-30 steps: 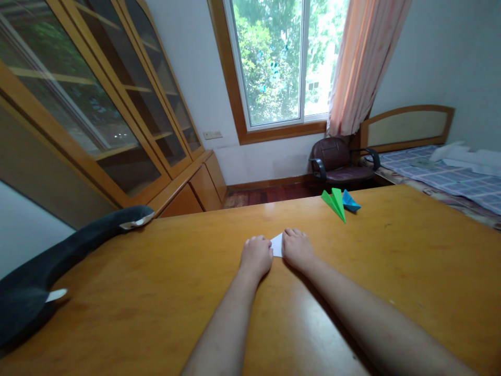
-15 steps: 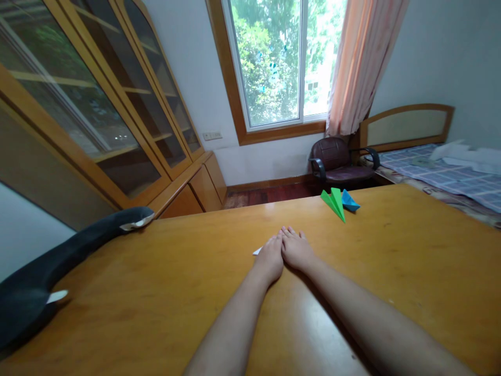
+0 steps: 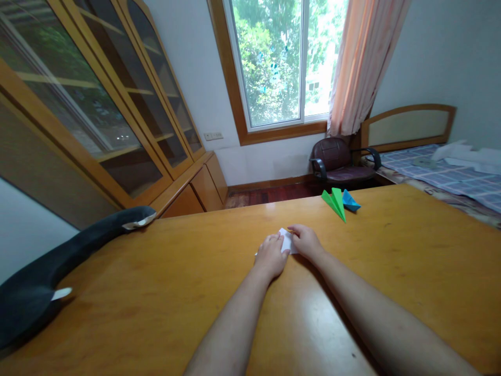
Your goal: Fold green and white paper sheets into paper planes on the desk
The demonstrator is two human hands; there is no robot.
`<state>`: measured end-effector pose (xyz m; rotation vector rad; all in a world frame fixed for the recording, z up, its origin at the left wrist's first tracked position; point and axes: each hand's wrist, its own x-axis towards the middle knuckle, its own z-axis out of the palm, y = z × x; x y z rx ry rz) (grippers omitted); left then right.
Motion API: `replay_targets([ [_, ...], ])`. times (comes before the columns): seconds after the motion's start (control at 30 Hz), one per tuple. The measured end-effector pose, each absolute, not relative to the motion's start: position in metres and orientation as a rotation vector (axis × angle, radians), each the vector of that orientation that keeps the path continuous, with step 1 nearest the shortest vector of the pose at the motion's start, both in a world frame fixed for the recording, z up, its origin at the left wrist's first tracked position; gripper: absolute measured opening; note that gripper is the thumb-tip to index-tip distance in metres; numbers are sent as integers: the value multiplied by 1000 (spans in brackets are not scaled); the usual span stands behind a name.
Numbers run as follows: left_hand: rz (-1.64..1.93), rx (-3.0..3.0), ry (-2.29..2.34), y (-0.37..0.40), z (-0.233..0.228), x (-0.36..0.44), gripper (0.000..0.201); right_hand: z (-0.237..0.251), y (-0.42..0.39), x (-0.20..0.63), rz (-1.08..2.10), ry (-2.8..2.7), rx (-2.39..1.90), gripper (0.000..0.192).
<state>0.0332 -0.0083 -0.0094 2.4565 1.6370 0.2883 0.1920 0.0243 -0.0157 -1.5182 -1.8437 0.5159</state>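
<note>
A small piece of white folded paper (image 3: 287,241) lies on the wooden table between my two hands, partly covered by them. My left hand (image 3: 271,256) rests flat over its left part, fingers stretched out and thumb toward the right. At the paper's right edge, my right hand (image 3: 307,241) has its fingers bent inward, and the thumb side touches the sheet. The fingertips there are partly hidden. Beyond my right hand sit a green paper plane (image 3: 335,202) and a blue paper boat (image 3: 350,201), side by side and apart from both hands.
The wooden table (image 3: 156,292) fills the foreground. A black-and-white plush toy (image 3: 82,243) lies along its left edge. Past the far edge are a dark red armchair (image 3: 334,159), a bed with a checked cover (image 3: 442,162) and a glass-door cabinet (image 3: 156,94).
My right hand has lifted off its flat spot beside the left and shifted right, fingers now curled, exposing the white paper. My left hand remains nearly in place, its thumb now spread.
</note>
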Motion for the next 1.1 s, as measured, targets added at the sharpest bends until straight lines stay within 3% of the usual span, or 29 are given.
replay_targets([
  [0.13,244,2494,1658,-11,-8,35,55,-9,16,186,386,-2089,-1442,24],
  [0.27,146,2507,1640,-9,-5,37,57,-12,16,183,312,-2182,-1457,22],
  [0.63,-136,2491,1508,20,23,39,65,-4,14,183,538,-2033,-1417,28],
  [1.1,-69,2495,1496,-17,22,20,72,-9,17,181,452,-2044,-1622,31],
])
